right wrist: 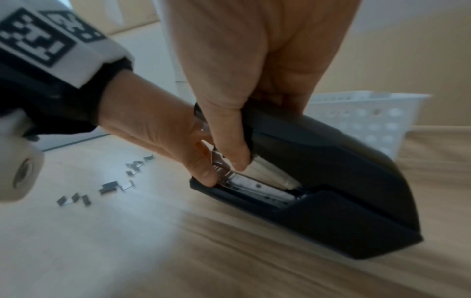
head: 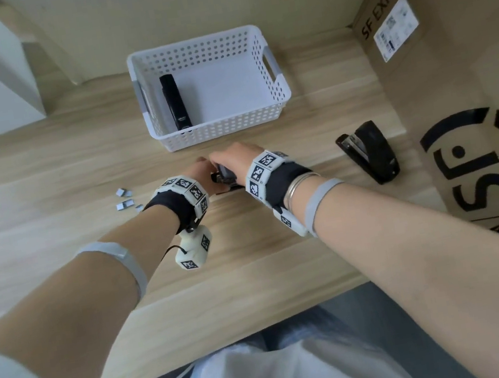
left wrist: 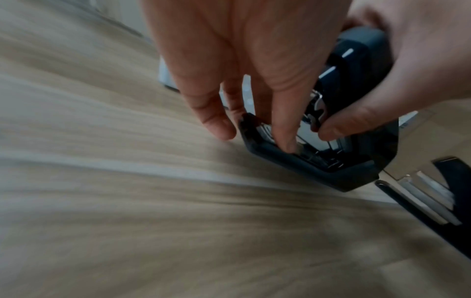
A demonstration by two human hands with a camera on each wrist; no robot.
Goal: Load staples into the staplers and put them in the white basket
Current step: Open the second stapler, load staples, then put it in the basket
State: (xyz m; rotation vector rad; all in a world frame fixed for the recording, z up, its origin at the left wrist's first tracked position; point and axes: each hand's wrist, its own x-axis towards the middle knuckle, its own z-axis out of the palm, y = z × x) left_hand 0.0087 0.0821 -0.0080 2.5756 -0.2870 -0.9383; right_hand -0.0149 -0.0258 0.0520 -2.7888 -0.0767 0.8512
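A black stapler (head: 225,177) stands on the wooden table, its top cover swung up. My right hand (head: 231,158) grips that cover from above, thumb down its front edge (right wrist: 237,157). My left hand (head: 203,176) reaches in from the left, and its straight fingertips (left wrist: 286,141) press into the front of the metal staple channel (right wrist: 254,186), where a pale strip lies. Behind stands the white basket (head: 276,98) with one black stapler (head: 175,102) lying along its left side. Another black stapler (head: 370,152) lies on the table to the right.
Loose staple strips (head: 126,199) lie scattered on the table left of my hands. A large cardboard box (head: 453,72) walls off the right side. A white wall and cabinet stand at the back left. The table's front edge runs near my lap.
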